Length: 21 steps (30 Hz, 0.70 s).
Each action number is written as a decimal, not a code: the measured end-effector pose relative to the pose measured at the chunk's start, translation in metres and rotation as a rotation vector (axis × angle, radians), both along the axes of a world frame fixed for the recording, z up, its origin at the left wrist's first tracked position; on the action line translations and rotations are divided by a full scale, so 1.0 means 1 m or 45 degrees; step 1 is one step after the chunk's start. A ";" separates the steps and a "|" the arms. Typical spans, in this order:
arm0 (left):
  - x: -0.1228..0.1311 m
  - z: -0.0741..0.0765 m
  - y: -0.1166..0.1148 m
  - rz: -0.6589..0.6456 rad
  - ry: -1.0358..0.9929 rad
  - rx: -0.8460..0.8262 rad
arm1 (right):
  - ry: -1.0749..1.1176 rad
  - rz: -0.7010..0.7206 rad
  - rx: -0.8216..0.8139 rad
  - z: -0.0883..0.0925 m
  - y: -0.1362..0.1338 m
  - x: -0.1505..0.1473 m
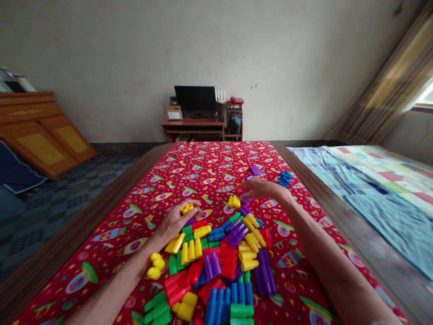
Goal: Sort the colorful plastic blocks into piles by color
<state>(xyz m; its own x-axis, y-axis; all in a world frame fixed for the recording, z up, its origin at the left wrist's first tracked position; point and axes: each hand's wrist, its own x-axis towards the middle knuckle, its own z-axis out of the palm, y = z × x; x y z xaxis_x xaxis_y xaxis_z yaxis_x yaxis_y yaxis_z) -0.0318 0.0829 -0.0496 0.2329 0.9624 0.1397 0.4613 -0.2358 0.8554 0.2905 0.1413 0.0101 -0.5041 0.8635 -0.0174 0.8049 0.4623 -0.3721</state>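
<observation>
In the head view, a person's two bare hands work above a red, rocket-patterned tablecloth [189, 166] spread over a dark wooden table [133, 187]. The left hand [176, 219] holds a small yellow block [187, 208] narrowly between thumb and fingers, its hollow ends facing up, just beyond the near pile. The right hand [260, 188] hangs palm down farther out on the cloth, fingers pointing left, over a purple block [246, 199] that it partly hides; whether it grips or touches that block cannot be told. Just left of its fingertips stands a ribbed yellow block [234, 201].

Between the forearms lies a loose pile of plastic building blocks [191, 251] in red, yellow, green, blue and purple, many made of tubes joined side by side. A knobbly yellow piece [156, 265] sits beside the left forearm, apart from the pile. Beyond the right hand are another purple piece [255, 170] and some blue blocks [284, 178].

Against the far wall, a black monitor [195, 99] stands on a desk [199, 122], with a red telephone [237, 100] to its right.
</observation>
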 end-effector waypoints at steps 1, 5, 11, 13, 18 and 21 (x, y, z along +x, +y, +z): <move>0.000 0.000 0.000 -0.004 -0.003 -0.008 | -0.042 0.060 0.011 -0.001 -0.006 -0.008; 0.000 -0.001 0.000 -0.002 0.002 -0.006 | -0.114 0.058 0.155 -0.013 -0.015 -0.020; 0.002 0.002 -0.001 0.011 0.010 0.038 | -0.002 -0.322 0.365 -0.009 0.017 0.000; 0.004 0.005 -0.003 0.016 0.020 0.049 | -0.018 -0.468 0.419 -0.007 0.032 0.003; 0.009 0.014 -0.007 0.023 0.025 0.064 | -0.161 -0.436 0.357 -0.012 0.060 0.006; 0.010 0.015 -0.008 0.024 0.035 0.056 | -0.124 -0.406 0.408 -0.021 0.070 0.008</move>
